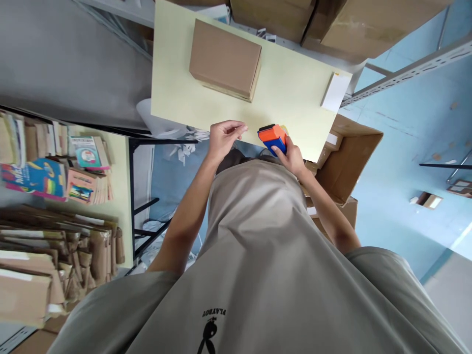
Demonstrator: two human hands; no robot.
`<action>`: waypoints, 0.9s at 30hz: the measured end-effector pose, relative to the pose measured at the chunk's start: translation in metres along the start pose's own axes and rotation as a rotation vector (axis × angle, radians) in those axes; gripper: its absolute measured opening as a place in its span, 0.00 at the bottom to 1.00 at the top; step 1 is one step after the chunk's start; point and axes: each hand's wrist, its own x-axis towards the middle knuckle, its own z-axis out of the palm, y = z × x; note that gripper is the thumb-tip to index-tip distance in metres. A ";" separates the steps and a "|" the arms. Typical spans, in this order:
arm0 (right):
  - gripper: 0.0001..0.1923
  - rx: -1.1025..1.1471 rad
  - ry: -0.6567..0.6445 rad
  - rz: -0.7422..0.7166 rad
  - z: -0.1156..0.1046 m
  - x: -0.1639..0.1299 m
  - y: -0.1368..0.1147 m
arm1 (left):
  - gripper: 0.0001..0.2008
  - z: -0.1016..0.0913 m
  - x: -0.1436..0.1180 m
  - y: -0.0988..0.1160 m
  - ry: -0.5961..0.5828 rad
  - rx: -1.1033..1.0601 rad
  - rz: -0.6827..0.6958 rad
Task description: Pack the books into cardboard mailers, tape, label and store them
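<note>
Cardboard box (pixel 224 56) on pale yellow table (pixel 295 98). Left grip (pixel 223 138) on near side of box, apart from it, narrow, thumb close to fingers; cannot tell whether anything is pinched. Right grip (pixel 293 156) wrapped around orange-and-blue tape dispenser (pixel 273 136), which is nearer and right of box, not touching it. White block (pixel 335 92) well right of box, on table. Open carton (pixel 342 164) right of box, nearer.

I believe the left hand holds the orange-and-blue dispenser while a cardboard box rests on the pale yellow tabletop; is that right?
Not quite: in the head view, the right hand holds the dispenser; the cardboard box does rest on the tabletop.
</note>
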 end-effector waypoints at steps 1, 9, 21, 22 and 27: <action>0.47 -0.038 -0.007 -0.023 0.001 0.001 0.000 | 0.20 -0.005 0.000 -0.001 0.007 0.018 0.004; 0.53 -0.267 -0.023 -0.163 0.009 0.002 -0.004 | 0.21 -0.037 0.011 -0.015 -0.133 0.118 0.058; 0.54 -0.568 -0.138 -0.360 -0.021 0.001 -0.033 | 0.15 -0.024 0.027 -0.008 -0.385 0.231 0.106; 0.54 -0.577 -0.144 -0.363 -0.022 0.004 -0.034 | 0.14 -0.025 0.027 -0.009 -0.367 0.233 0.117; 0.54 -0.634 -0.168 -0.372 -0.024 0.018 -0.038 | 0.12 -0.030 0.027 -0.019 -0.291 0.241 0.171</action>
